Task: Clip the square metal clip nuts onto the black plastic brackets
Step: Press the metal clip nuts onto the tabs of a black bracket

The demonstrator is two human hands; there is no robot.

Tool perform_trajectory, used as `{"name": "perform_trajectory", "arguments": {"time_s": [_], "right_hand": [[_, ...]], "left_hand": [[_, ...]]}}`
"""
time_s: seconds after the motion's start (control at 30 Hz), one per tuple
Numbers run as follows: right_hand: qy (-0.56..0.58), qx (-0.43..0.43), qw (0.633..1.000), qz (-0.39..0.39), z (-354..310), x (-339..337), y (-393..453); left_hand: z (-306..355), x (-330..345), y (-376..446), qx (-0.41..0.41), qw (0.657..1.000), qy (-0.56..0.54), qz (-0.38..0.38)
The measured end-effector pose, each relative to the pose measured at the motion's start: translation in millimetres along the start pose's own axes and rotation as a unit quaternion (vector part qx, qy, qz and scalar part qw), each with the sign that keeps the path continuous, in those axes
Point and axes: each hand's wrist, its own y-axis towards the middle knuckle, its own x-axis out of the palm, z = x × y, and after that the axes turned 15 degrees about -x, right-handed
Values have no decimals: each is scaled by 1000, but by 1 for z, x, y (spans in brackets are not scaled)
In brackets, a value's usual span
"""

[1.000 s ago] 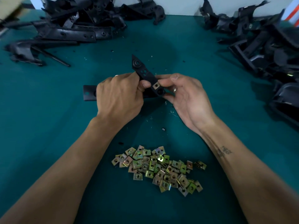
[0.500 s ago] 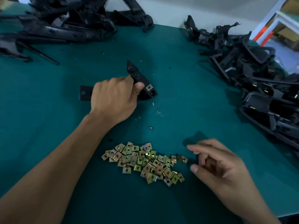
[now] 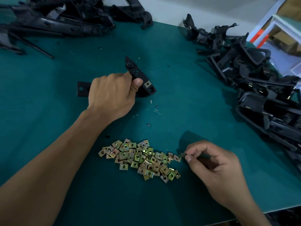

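1. Bracket (image 3: 138, 75), black plastic, was gripped by the left hand (image 3: 112, 93) near frame centre, fingers curled round its middle, thumb pressed on its top face.
2. One clip nut (image 3: 147, 84) was seen already seated on the bracket's near end, just beside the thumb tip, at 3 o'clock of it.
3. The bracket's far tip was pointed toward 12 o'clock; a flat tab with a hole was left showing at 9 o'clock of the left hand.
4. A single loose clip nut (image 3: 183, 154) was pinched between thumb and forefinger of the right hand (image 3: 215, 165), other fingers curled in.
5. That nut was held at the 3 o'clock edge of the pile of clip nuts (image 3: 140, 158), just beside the outermost ones; contact with the table could not be told.
6. The pile was laid on the green table (image 3: 187, 98) at 6 o'clock of the held bracket, well apart from it.
7. Heaps of black brackets were noted at 11 o'clock (image 3: 65, 18) and at 2 o'clock (image 3: 254, 75).
8. Small scraps of debris (image 3: 157, 111) were scattered between bracket and pile.
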Motion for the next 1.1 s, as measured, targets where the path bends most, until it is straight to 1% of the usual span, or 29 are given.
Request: {"name": "perform_trajectory", "arguments": {"time_s": [0.1,0.17,0.23,0.33,0.5,0.67,0.7,0.83,0.9,0.97,1.1], "right_hand": [[109,47,989,83,4,-2,5],[174,82,974,118,11,-3,14],[229,97,958,142,18,2,29],[288,99,939,159,25,16,62],[325,103,929,145,33,51,128],[403,91,891,186,32,80,178],[410,83,889,187,32,83,183],[406,41,902,142,35,86,182],[420,38,898,127,35,85,180],[426,35,896,122,34,86,180],[382,7,916,123,34,89,180]], "left_hand": [[1,0,0,6,1000,-7,-5],[2,-1,-1,17,1000,-11,-6],[1,-2,-1,22,1000,-14,-7],[1,-3,0,23,1000,-13,-10],[3,-7,0,18,1000,-8,-9],[3,-8,0,8,1000,-1,-15],[2,-9,0,10,1000,-6,-17],[1,-10,0,20,999,-38,-28],[1,-9,1,21,999,-30,-34],[1,-8,1,21,999,-20,-39],[3,-9,1,22,999,-17,-37]]}}
